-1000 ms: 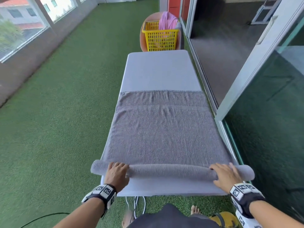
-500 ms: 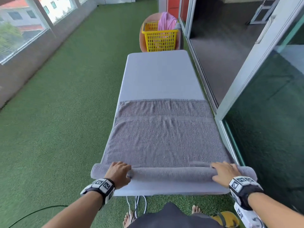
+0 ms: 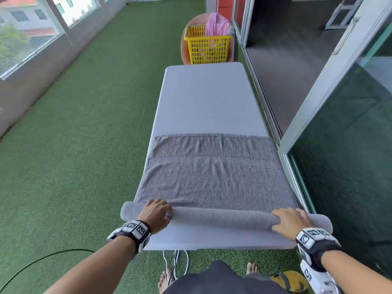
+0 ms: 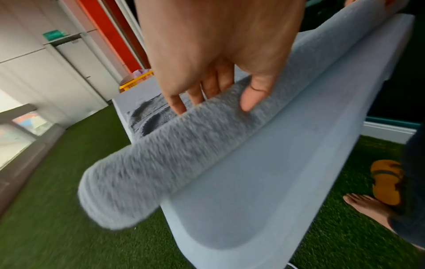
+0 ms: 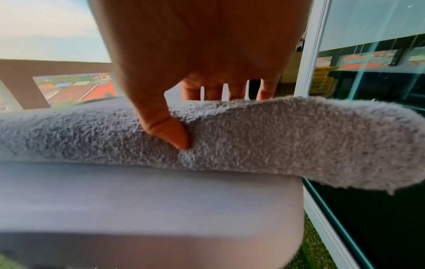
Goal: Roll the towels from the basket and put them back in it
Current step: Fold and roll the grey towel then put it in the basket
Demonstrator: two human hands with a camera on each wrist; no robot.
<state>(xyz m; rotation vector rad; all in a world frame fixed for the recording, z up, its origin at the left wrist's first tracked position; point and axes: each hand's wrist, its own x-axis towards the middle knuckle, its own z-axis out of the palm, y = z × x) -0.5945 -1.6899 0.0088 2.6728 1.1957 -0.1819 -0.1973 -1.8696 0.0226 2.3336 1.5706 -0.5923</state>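
A grey towel (image 3: 212, 177) lies on the long grey padded table (image 3: 203, 98), its near end wound into a roll (image 3: 222, 217) across the table's near end. My left hand (image 3: 156, 211) grips the roll near its left end, fingers over the far side and thumb on the near side (image 4: 214, 105). At the other end my right hand (image 3: 290, 219) arches over the roll (image 5: 299, 142) the same way, thumb pressing into it (image 5: 204, 118). Both roll ends overhang the table's sides. A yellow basket (image 3: 206, 47) with a pink towel (image 3: 216, 25) stands beyond the far end.
A glass sliding door and its frame (image 3: 318, 102) run close along the table's right side. Green turf (image 3: 84, 145) covers the floor at left, up to a low wall with windows. White cables (image 3: 176, 262), my bare feet and a yellow sandal (image 3: 290, 281) are below the near edge.
Both hands have pushed the roll away from me along the table. The roll is thicker and the flat stretch of towel is shorter.
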